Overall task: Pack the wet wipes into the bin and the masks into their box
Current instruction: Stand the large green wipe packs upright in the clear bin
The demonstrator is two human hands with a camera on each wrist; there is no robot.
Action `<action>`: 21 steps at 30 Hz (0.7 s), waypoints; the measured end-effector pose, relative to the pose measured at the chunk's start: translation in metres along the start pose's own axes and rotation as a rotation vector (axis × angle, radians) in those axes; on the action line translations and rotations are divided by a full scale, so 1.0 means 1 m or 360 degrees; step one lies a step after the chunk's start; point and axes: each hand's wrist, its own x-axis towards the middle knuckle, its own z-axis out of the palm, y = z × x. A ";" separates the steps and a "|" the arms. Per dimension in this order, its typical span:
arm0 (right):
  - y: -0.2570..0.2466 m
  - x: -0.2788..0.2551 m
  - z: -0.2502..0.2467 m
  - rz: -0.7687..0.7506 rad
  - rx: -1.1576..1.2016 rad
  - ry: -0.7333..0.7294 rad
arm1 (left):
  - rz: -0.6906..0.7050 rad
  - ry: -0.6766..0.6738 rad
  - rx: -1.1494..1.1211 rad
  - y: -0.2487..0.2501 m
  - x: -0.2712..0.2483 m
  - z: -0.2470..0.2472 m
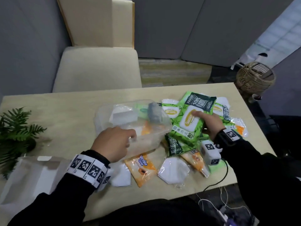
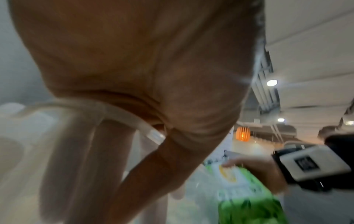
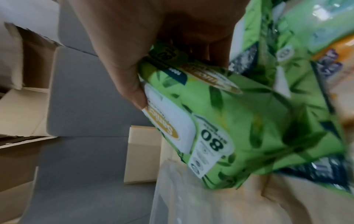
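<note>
A clear plastic bin (image 1: 146, 144) stands mid-table, and my left hand (image 1: 130, 139) grips its near rim. In the left wrist view the fingers (image 2: 107, 166) show through the bin wall (image 2: 63, 151), with the thumb outside. My right hand (image 1: 200, 118) holds a green wet wipes pack (image 1: 187, 123) just right of the bin, above a pile of packs. Its thumb (image 3: 134, 91) presses the white lid of that green pack (image 3: 239, 121). Orange wipes packs (image 1: 141, 167) and wrapped white masks (image 1: 174, 170) lie in front. A white box (image 1: 27, 180) sits at the near left.
A potted fern (image 1: 16, 128) stands at the table's left edge. A cream chair (image 1: 97, 69) is behind the table and a wicker basket (image 1: 254, 79) beyond its far right corner. Cables (image 1: 216, 181) hang off the near edge. White, grey and orange things show through the bin.
</note>
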 end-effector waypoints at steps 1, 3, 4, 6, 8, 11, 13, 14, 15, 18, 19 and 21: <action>-0.007 0.001 -0.008 -0.0031 0.0019 0.0007 | -0.0028 -0.0046 0.0020 0.000 -0.002 0.008; -0.014 0.005 -0.019 -0.0080 0.0057 -0.0031 | -0.0107 -0.0130 0.0070 -0.003 -0.009 0.019; -0.016 0.006 -0.021 -0.0083 0.0067 -0.0060 | -0.0152 -0.0149 0.0094 -0.005 -0.012 0.022; -0.015 0.010 -0.024 -0.0069 0.0098 -0.0090 | -0.0216 -0.0122 0.0159 -0.011 -0.019 0.021; -0.014 0.010 -0.024 -0.0088 0.0133 -0.0120 | -0.0230 -0.0085 0.0245 -0.010 -0.027 0.014; -0.016 0.009 -0.021 -0.0102 0.0168 -0.0183 | -0.0164 -0.0155 0.0387 0.006 -0.042 0.003; -0.018 0.007 -0.018 -0.0133 0.0191 -0.0209 | -0.0127 -0.0232 0.0463 0.017 -0.045 0.003; -0.018 0.007 -0.016 -0.0146 0.0206 -0.0205 | -0.0101 -0.0269 0.0483 0.021 -0.044 0.008; -0.020 0.006 -0.014 -0.0161 0.0223 -0.0199 | -0.0070 -0.0312 0.0484 0.022 -0.042 0.016; -0.025 0.000 -0.005 -0.0162 0.0330 -0.0229 | 0.0001 -0.0484 0.0367 0.014 -0.037 0.045; -0.028 -0.005 -0.001 -0.0167 0.0375 -0.0263 | 0.0023 -0.0520 0.0299 0.010 -0.035 0.052; -0.030 -0.013 0.007 -0.0168 0.0445 -0.0340 | 0.0037 -0.0582 0.0135 0.001 -0.029 0.057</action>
